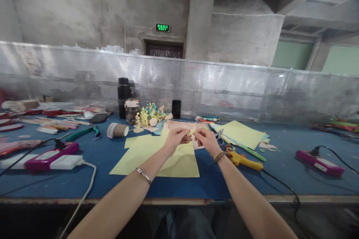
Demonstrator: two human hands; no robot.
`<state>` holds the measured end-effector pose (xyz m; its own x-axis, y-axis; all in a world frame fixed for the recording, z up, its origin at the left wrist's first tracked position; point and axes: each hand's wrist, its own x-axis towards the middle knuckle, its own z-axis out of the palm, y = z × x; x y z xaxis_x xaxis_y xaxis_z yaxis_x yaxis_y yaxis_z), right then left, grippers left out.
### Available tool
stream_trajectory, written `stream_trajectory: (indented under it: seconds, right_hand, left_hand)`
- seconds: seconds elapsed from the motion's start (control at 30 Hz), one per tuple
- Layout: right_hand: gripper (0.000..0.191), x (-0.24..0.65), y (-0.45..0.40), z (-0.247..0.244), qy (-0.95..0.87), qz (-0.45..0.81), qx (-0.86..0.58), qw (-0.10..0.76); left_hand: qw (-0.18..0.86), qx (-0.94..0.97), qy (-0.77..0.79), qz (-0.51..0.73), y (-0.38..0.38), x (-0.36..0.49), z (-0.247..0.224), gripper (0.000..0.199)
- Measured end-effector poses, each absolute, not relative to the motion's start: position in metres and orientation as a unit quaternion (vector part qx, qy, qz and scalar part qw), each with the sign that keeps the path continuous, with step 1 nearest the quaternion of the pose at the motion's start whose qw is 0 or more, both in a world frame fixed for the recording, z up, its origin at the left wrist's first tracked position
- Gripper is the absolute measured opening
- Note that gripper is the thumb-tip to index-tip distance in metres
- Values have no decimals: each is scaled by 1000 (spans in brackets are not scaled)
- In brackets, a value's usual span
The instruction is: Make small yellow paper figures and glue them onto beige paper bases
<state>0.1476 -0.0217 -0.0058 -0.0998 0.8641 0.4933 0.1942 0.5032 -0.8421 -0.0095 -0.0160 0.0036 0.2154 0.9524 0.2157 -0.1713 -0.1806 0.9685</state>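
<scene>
Over the yellow paper sheets [157, 160], my left hand [178, 137] and my right hand [206, 138] come close together, fingers pinched. Between their fingertips is a small piece of yellow paper [192, 133]; its exact shape is too small to make out. Scissors [220, 136] lie just right of my right hand, partly hidden by it. A yellow glue gun [245, 161] rests beside my right wrist, its cord running to the table's front edge. Behind my hands stands a cluster of small yellow and blue paper figures [146, 115].
A paper cup [117, 130] lies on its side at left, near a glass jar [132, 111] and a black bottle [123, 97]. Purple power strips [52, 157] sit on both sides. More yellow paper [242, 133] lies at right. A perforated metal screen [157, 78] closes the back.
</scene>
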Motion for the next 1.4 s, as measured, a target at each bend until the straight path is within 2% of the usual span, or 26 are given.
stream_trajectory:
  seconds: [0.07,0.17,0.27,0.37,0.7,1.17,1.4]
  right_hand:
    - [28,148,-22,-5,-671,308,-396,546]
    - [28,147,-23,-5,-673,306,-401,541]
    - [27,147,-23,-5,-677,305,-401,536]
    - [25,146,-23,-5,-686,305,-397,528]
    - [27,146,-24,-5,-688,317,-382,529]
    - [26,147,-22,-7,-691,312,-383,528]
    - [27,147,-21,-7,-681,315,-383,539]
  left_hand:
    - [525,568,356,524,-16,-12,6,32]
    - [451,618,374,524,-16,-16,9,35]
    - [384,661,378,522,-14,-18,8,32]
    - [362,678,379,515,-12,-17,4,28]
    - [465,632,343,516,-10,-12,1,30]
    - [449,630,345,532,-12,-11,3,26]
    - [502,589,334,538,-13,-11,4,26]
